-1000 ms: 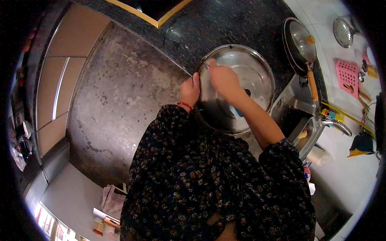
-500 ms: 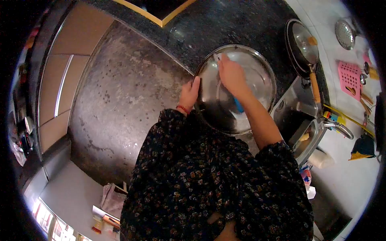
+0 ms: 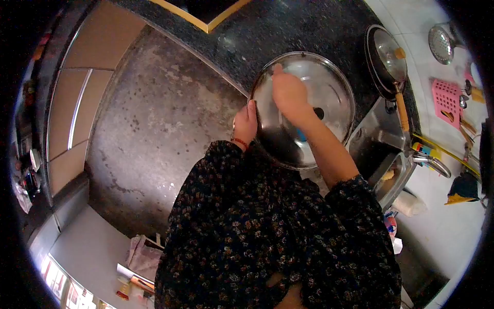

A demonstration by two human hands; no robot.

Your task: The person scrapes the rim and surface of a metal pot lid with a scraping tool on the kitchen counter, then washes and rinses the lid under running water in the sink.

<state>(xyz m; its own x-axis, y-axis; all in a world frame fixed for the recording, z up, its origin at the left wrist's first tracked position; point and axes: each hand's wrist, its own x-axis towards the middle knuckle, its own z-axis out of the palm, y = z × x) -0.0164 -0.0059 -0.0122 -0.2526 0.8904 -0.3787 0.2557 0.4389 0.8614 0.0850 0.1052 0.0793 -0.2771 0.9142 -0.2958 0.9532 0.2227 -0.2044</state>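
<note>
A large round shiny metal lid [image 3: 334,87] with a black knob [image 3: 319,113] is tilted at the counter's edge in front of me. My left hand [image 3: 246,122], a red bracelet at its wrist, is closed on the lid's left rim with the thumb up. Over the lid's upper left part, my right hand [image 3: 291,95] is curled with its knuckles up; whatever lies in its fingers is hidden. A small blue patch [image 3: 301,135] shows beside the right forearm, and I cannot tell whether it is an object or a reflection.
Dark stone counter [image 3: 288,26] runs behind the lid. On the right are a frying pan [image 3: 377,72] with a glass lid and wooden handle, a steel sink [image 3: 378,126] and a tap [image 3: 435,166]. A pink perforated holder [image 3: 446,102] and a skimmer [image 3: 441,45] hang on the wall.
My right hand has moved slightly left and down over the lid. The white bit at its fingers no longer shows, and the black knob has come into view. My left hand keeps the rim.
</note>
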